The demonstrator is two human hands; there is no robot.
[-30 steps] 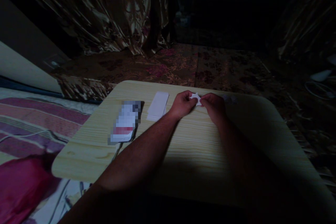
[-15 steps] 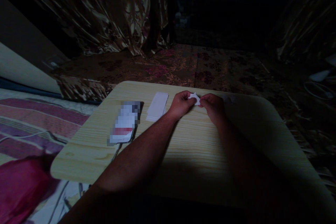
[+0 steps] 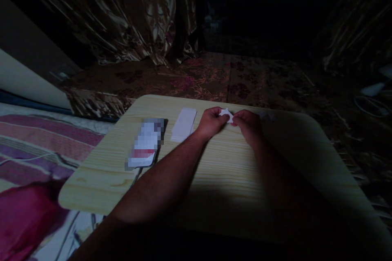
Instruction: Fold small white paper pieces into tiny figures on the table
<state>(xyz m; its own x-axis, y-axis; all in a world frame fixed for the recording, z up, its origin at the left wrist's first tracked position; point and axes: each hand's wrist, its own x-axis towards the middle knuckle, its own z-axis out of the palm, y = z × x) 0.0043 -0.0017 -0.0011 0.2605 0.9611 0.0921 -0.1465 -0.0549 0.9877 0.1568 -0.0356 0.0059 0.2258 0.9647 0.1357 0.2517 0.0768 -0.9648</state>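
Observation:
Between my two hands is a small piece of folded white paper [image 3: 226, 114] with a point sticking up at its top. My left hand [image 3: 212, 123] is closed on its left side, thumb laid across the front. On the right edge, my right hand [image 3: 246, 124] pinches the paper between thumb and fingers. Both hands are over the far part of the light wooden table [image 3: 220, 163]. Just left of my left hand lies a stack of white paper strips [image 3: 184, 123]. The paper's exact folds are too small to make out.
A phone [image 3: 145, 143], blurred out by pixels, lies on the table's left with a cable at its lower end. Dim small pale pieces [image 3: 267, 116] lie beyond my right hand. A striped bed cover [image 3: 45, 134] and a pink bag-like thing [image 3: 27, 216] are at the left.
The folded paper has shifted very slightly in my fingers, its top point looking a little lower. Both hands keep their hold and hardly move.

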